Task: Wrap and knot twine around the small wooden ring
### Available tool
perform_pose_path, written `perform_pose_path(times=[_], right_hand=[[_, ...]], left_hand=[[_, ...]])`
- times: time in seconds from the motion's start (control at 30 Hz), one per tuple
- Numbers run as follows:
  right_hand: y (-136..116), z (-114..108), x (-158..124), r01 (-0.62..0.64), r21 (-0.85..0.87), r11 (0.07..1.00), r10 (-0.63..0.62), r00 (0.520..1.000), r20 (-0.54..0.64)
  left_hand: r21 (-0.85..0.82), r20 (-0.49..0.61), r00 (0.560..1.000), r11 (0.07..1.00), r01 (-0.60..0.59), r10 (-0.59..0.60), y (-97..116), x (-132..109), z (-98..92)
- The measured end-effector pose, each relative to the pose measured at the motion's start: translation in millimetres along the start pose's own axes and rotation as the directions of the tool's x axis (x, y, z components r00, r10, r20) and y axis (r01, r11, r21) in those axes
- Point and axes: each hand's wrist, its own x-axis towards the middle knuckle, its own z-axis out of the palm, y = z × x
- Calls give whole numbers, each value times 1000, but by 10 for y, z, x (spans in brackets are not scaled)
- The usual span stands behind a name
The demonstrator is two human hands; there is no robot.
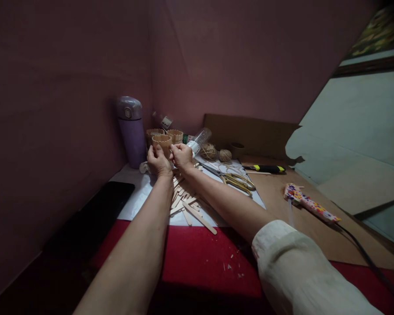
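Observation:
At the back left of the table, my left hand (pixel 159 162) is wrapped round a small round cup (pixel 162 141) with a scalloped wooden rim. My right hand (pixel 183 156) is closed in a pinch close against the cup's right side; whatever its fingertips hold is hidden. Directly behind stand two similar cups, a left cup (pixel 155 132) and a right cup (pixel 175 136). Below my hands, a loose pile of flat wooden craft sticks (pixel 197 215) lies on white paper (pixel 128 212).
A purple bottle (pixel 133 140) stands left, above a black phone-like slab (pixel 113 192). Scissors (pixel 238 181), twine balls (pixel 225 155) and a clear plastic bottle (pixel 202 138) lie right of my hands. Farther right are a utility knife (pixel 265 169) and a patterned, corded glue gun (pixel 311 205) on cardboard (pixel 335 240).

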Motion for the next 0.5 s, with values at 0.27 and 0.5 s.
perform_pose_path(times=[0.27, 0.5], right_hand=[[-68, 25, -74, -121, 197, 973, 124, 992, -2], [-71, 32, -81, -119, 200, 973, 121, 993, 0]], left_hand=[[-47, 69, 997, 999, 18, -15, -8, 3, 5], [-3, 27, 1000, 1000, -5, 5, -31, 41, -4]])
